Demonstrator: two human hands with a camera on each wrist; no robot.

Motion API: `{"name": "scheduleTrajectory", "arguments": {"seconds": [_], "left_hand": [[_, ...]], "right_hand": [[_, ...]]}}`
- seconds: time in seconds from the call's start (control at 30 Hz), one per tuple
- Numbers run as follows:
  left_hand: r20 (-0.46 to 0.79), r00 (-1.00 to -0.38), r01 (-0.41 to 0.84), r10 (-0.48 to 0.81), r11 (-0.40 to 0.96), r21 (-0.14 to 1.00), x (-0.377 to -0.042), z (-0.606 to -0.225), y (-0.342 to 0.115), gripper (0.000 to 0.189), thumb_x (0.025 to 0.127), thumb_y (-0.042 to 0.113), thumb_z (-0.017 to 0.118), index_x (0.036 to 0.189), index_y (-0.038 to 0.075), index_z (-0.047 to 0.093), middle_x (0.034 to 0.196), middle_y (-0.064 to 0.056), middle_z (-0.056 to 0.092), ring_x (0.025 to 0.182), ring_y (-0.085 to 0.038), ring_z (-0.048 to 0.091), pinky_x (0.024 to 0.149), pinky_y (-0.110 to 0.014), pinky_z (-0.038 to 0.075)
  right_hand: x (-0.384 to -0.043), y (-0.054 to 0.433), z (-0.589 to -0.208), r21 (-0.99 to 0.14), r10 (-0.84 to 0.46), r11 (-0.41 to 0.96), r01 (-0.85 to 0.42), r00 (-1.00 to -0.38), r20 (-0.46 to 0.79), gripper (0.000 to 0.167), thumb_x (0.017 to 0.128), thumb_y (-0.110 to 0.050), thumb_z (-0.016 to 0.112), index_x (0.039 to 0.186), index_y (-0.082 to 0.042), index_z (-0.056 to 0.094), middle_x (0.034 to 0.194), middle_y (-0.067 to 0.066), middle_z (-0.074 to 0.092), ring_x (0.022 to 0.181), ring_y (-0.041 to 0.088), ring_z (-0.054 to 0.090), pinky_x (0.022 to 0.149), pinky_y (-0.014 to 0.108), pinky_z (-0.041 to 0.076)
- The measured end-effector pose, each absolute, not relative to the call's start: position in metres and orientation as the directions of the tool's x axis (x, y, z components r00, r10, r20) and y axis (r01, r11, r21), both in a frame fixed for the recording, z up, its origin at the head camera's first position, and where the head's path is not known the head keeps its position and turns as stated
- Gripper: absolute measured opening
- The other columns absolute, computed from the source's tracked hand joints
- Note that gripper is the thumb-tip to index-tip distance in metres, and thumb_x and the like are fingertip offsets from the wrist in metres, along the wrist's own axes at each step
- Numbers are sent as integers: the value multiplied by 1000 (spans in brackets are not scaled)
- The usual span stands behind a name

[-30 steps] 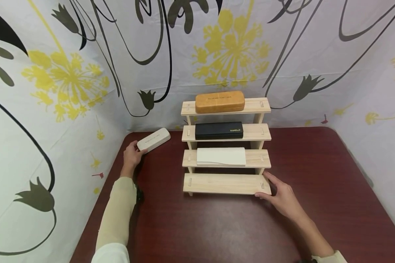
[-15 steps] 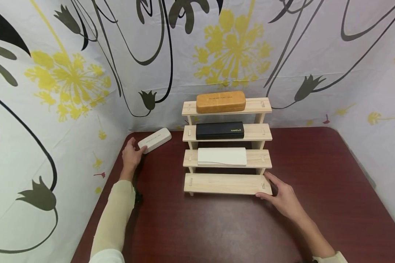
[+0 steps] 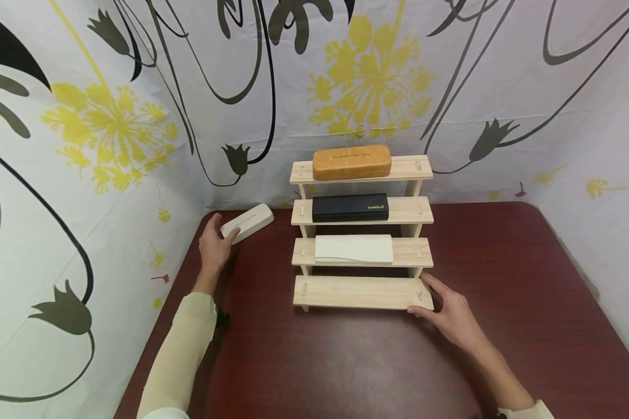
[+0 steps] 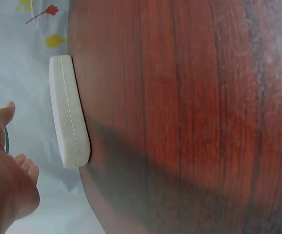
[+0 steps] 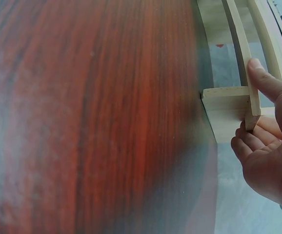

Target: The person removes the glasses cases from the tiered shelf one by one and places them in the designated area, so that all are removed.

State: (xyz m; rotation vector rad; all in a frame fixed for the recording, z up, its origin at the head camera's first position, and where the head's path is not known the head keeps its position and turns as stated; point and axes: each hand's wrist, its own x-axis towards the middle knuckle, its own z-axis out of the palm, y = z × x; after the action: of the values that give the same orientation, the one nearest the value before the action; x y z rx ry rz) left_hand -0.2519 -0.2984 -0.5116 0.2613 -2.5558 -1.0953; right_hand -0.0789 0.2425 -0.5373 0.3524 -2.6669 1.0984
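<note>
A white glasses case point(image 3: 250, 222) lies at an angle on the table's back left. My left hand point(image 3: 215, 243) hovers at its near end, thumb and fingers spread; the left wrist view shows a gap between the fingers and the case point(image 4: 69, 112). My right hand point(image 3: 453, 317) grips the right end of the lowest shelf on a stepped wooden display rack point(image 3: 356, 292), thumb on the front edge. In the right wrist view, the thumb and curled fingers point(image 5: 251, 141) hold the shelf's corner point(image 5: 238, 44).
On the rack's upper shelves sit an orange-brown glasses case point(image 3: 352, 162), a black case point(image 3: 349, 208) and a flat white case point(image 3: 353, 249). Floral cloth point(image 3: 293, 105) hangs behind and beside the dark red table point(image 3: 335, 361).
The left hand's fingers have lifted off the white glasses case and moved slightly apart from it. The right hand and the rack stay put.
</note>
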Motion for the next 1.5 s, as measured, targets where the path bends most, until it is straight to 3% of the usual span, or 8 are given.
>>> {"name": "scheduleTrajectory", "arguments": {"seconds": [0.43,0.67,0.87,1.0,1.17,1.33,1.5], "left_hand": [[141,-948,-108,-285,708,698,-248,-525,-301,68,102,22,75,158,-2,45,157,-22,52,145,-38,49,125,-53,32],[139,-952,-107,-273,723,682,-249,-526,-303,68,102,20,74,158,-3,44,158,-24,50,145,-39,48,124,-52,33],[95,-962,-128,-257,728,674,-250,-522,-305,71,102,23,73,160,-3,41,160,-24,47,147,-40,45,124,-54,33],[78,-964,-135,-253,726,675,-250,-520,-305,72,103,24,73,161,-3,40,161,-23,46,148,-39,44,125,-54,33],[92,-961,-125,-260,707,697,-249,-516,-305,71,102,22,74,160,-2,41,159,-24,48,147,-38,46,123,-53,36],[135,-954,-80,-266,663,744,-248,-507,-303,69,102,20,74,160,-1,43,160,-22,49,147,-37,48,121,-50,41],[195,-947,-6,-255,622,783,-244,-494,-298,69,102,18,76,160,-1,43,161,-20,48,150,-33,45,123,-44,39]], "right_hand": [[-80,241,-535,-655,-127,686,-319,-938,323,83,75,-17,99,144,6,60,139,29,64,125,48,64,92,61,53],[-80,241,-536,-641,-129,694,-327,-933,337,84,73,-17,99,144,6,60,138,28,66,124,46,65,92,50,54],[-81,241,-537,-646,-134,691,-324,-936,326,84,74,-16,98,144,8,59,139,30,64,125,49,63,93,60,53],[-81,241,-538,-641,-133,696,-324,-935,329,84,74,-17,99,144,8,59,140,30,64,125,48,63,93,56,54],[-80,241,-539,-641,-131,697,-321,-936,326,84,74,-18,99,144,7,59,140,29,64,126,48,63,93,51,54],[-79,241,-538,-652,-125,696,-301,-945,302,84,76,-19,98,145,7,58,142,30,62,128,48,62,95,54,52],[-78,240,-537,-675,-120,681,-285,-952,281,84,78,-19,97,147,6,56,142,29,62,128,46,62,95,54,51]]}}
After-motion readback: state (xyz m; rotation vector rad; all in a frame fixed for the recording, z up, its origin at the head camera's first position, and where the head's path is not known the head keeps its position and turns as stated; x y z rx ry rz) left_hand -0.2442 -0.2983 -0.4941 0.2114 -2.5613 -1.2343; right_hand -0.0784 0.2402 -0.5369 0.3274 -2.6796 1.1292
